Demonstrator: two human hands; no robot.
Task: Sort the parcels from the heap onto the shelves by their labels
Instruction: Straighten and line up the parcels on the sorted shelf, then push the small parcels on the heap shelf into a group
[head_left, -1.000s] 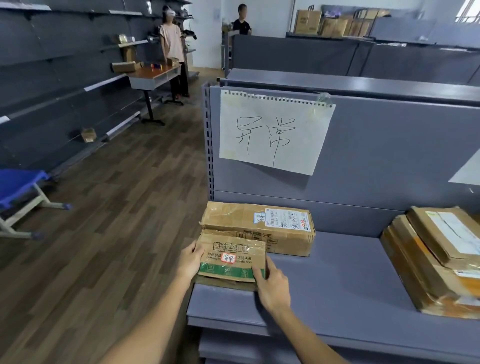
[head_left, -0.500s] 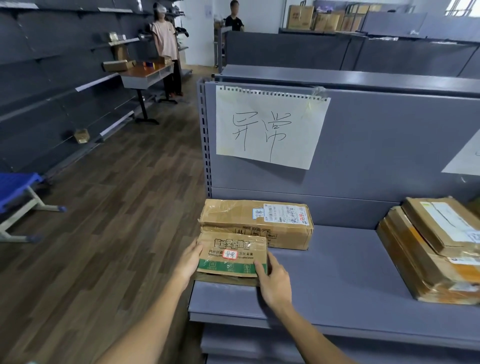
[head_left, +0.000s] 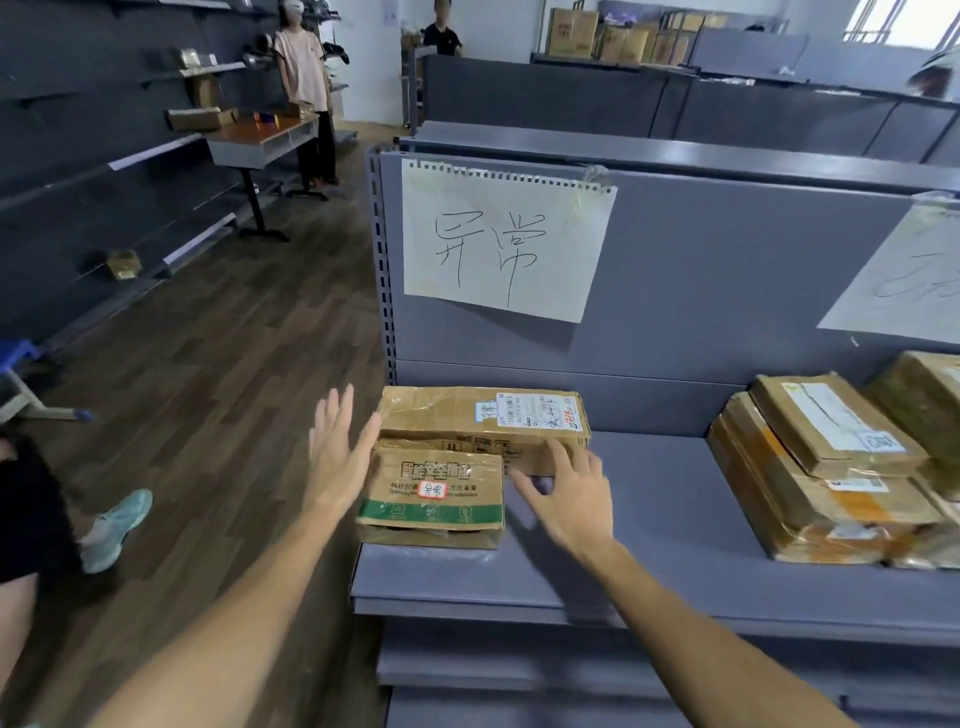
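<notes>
A small brown parcel (head_left: 434, 499) with a green band and a red-edged sticker lies on the grey shelf (head_left: 649, 545), against a longer brown parcel (head_left: 480, 421) behind it. A handwritten paper sign (head_left: 504, 239) hangs on the back panel above them. My left hand (head_left: 337, 452) is off the small parcel's left side, fingers straight and spread, holding nothing. My right hand (head_left: 569, 493) hovers just right of it, fingers relaxed and spread, also holding nothing.
A stack of brown parcels (head_left: 831, 478) fills the shelf's right part under a second paper sign (head_left: 904, 275). Wooden floor lies to the left, with wall shelving (head_left: 104, 156), a desk (head_left: 260, 145) and a person (head_left: 304, 88) beside it. A blue stool (head_left: 21, 358) stands at far left.
Both hands have let go of the small parcel and drawn away from its sides, fingers spreading. The parcel stays on the shelf. The camera moved closer.
</notes>
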